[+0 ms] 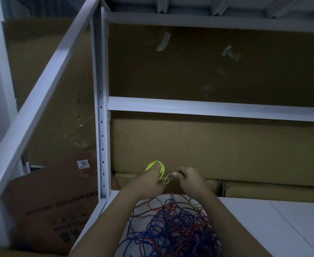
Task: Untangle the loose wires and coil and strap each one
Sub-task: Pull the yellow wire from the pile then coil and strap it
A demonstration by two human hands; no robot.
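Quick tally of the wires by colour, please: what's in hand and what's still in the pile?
Yellow-green wire, coiled on the left hand, its end pinched by the right hand: 1
Red wire, tangled: 1 colour, strands uncountable
Blue wire, tangled: 1 colour
Total: 3 colours

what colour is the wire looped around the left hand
Yellow-green wire, wound around the left hand; seen in the head view.

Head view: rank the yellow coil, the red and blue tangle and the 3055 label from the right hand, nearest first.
From the right hand:
1. Yellow coil, just left, looped round the left hand.
2. Red and blue tangle, below on the shelf.
3. 3055 label, far left on a cardboard box.
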